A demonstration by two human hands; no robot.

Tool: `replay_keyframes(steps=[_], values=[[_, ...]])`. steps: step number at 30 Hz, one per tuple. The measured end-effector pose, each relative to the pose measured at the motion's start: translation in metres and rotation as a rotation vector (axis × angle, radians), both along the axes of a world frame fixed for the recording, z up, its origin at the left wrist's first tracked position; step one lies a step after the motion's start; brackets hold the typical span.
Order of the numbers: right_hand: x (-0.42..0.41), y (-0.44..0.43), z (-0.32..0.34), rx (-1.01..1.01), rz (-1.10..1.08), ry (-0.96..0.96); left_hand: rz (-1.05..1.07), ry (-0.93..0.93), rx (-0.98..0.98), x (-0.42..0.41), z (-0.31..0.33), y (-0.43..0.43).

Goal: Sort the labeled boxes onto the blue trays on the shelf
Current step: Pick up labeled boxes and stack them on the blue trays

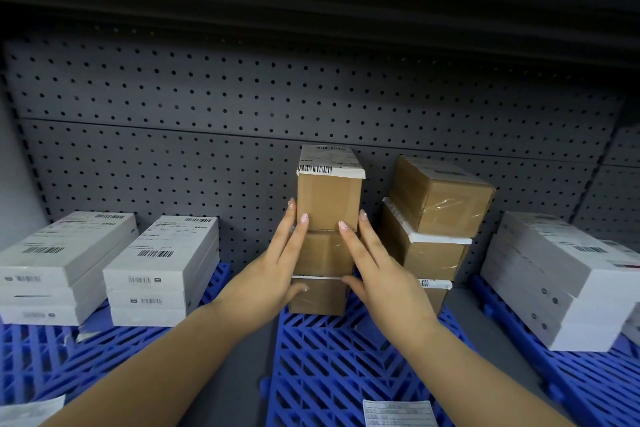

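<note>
While bracketing the centre stack of brown boxes (323,255) from both sides, touching it with straight fingers only and clasping nothing. Standing three boxes high at the rear of the middle blue tray (329,357), just in front of the grey pegboard panel (207,115). Bearing a white barcode label (329,158) on the top box (327,198).

Lying along the stack's left front edge with the left hand (277,270): fingers (304,218) extended, one tip resting low on the front face of the top box, another reaching past its left edge, thumb touching the front of the bottom box (320,303). Lying along the right front edge with the right hand (377,267): fingers (349,236) likewise straight and spread, index tip resting low on the top box's front, a second tip at its right edge, thumb touching the white strip above the bottom box.

Neighbouring, just to the right and apart from the hands, a second brown stack (436,257), also three high, its top box turned askew. Giving way farther left to the left blue tray (52,350), carrying an outer white stack (65,267) and an inner white stack (162,274) side by side, and farther right to the right blue tray (588,388), carrying a right white stack (561,281). Showing a paper slip (398,412) lying flat at the near edge of the middle tray.
</note>
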State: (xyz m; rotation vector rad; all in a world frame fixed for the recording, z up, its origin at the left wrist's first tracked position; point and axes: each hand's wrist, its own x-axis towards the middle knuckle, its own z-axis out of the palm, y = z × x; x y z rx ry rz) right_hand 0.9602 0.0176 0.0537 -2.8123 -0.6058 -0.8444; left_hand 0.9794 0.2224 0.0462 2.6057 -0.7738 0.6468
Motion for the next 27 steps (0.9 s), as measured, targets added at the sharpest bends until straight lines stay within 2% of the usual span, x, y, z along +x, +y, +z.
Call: replay_keyframes(steps=[5, 11, 15, 18, 21, 27], values=[[-0.004, -0.001, 0.0, 0.009, -0.016, 0.031, 0.014, 0.007, -0.006, -0.001, -0.007, 0.005], [-0.009, -0.002, -0.008, 0.007, -0.032, 0.187, -0.026, 0.244, -0.24, 0.007, -0.028, 0.011], [-0.007, 0.001, -0.011, 0.004, -0.031, 0.189, -0.02, 0.245, -0.136, 0.002, -0.028, 0.004], [-0.008, 0.002, -0.01, -0.002, -0.036, 0.183, 0.046, 0.179, -0.047, -0.003, -0.021, -0.001], [-0.009, 0.0, -0.006, 0.01, -0.061, 0.153, 0.08, -0.029, -0.035, -0.004, -0.013, 0.001], [-0.007, 0.001, 0.008, 0.003, -0.052, 0.076, -0.027, -0.276, -0.004, 0.003, 0.001, 0.001]])
